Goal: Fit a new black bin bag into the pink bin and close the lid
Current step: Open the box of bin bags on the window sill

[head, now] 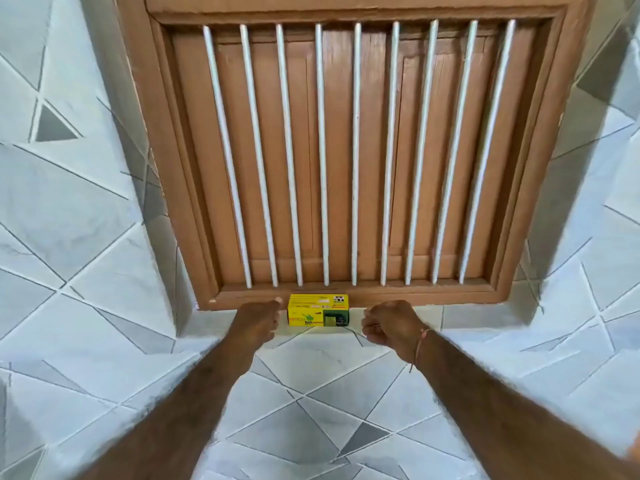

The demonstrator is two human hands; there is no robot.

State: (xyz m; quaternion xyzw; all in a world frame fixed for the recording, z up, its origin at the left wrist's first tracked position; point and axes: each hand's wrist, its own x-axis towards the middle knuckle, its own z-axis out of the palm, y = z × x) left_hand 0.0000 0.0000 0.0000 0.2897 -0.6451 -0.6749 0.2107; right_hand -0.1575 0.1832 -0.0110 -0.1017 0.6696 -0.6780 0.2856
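A yellow and green box of bin bags point(318, 310) stands on the tiled window sill, against the bottom of the wooden window frame. My left hand point(259, 318) is just left of the box, fingers loosely curled, thumb up, holding nothing. My right hand point(389, 325) hovers a little to the right of the box with its fingers curled into a loose fist, also holding nothing. Neither hand touches the box. A thin red thread is tied around my right wrist. The pink bin and any loose black bag are out of sight.
A brown wooden window point(356, 150) with closed shutters and several white vertical bars fills the upper view. Grey and white tiles with triangle patterns point(311, 393) cover the sill and the walls on both sides of the recess.
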